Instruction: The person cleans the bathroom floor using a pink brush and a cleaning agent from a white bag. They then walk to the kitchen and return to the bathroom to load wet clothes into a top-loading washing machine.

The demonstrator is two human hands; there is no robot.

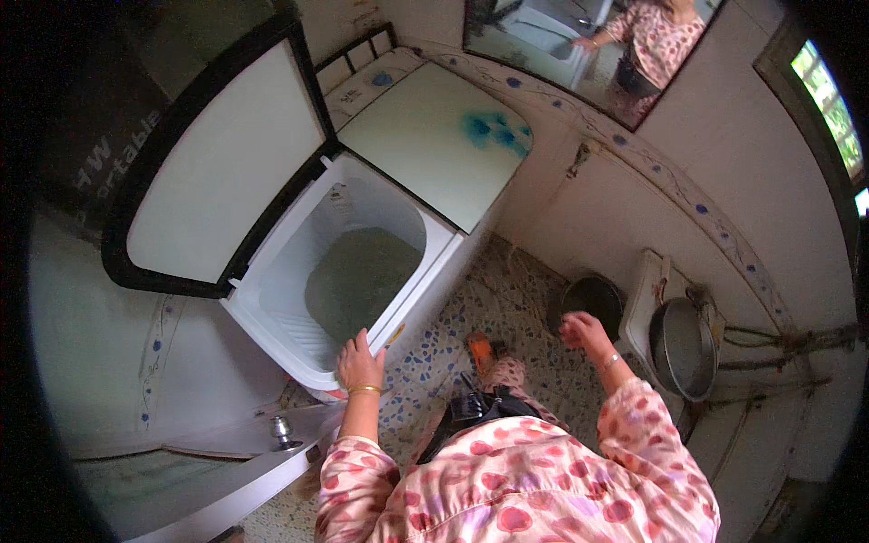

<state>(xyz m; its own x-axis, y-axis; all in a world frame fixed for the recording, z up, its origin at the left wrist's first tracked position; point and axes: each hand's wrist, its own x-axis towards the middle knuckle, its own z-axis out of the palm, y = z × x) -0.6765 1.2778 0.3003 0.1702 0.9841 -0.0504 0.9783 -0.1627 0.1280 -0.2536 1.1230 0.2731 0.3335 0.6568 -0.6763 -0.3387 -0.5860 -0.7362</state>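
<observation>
Speckled floor (pixel 507 299), one twin-tub washing machine (pixel 425 244), one open lid (pixel 222 154).
My left hand (pixel 359 364) rests spread on the tub rim (pixel 380 317); my right hand (pixel 584 331) hangs loosely curled, holding nothing, near one dark bucket (pixel 593 299).

A mirror (pixel 579 45) hangs high on the wall, near the top edge. A window (pixel 828 100) with green outside is in the top right corner. A line of blue dots (pixel 697 208) runs across the wall. A round metal bowl (pixel 683 348) leans by a white box (pixel 647 290) at the wall's foot. The floor (pixel 507 290) has little coloured specks. A shiny knob (pixel 282 427) stands on a white ledge (pixel 226 489) at the bottom left.
</observation>
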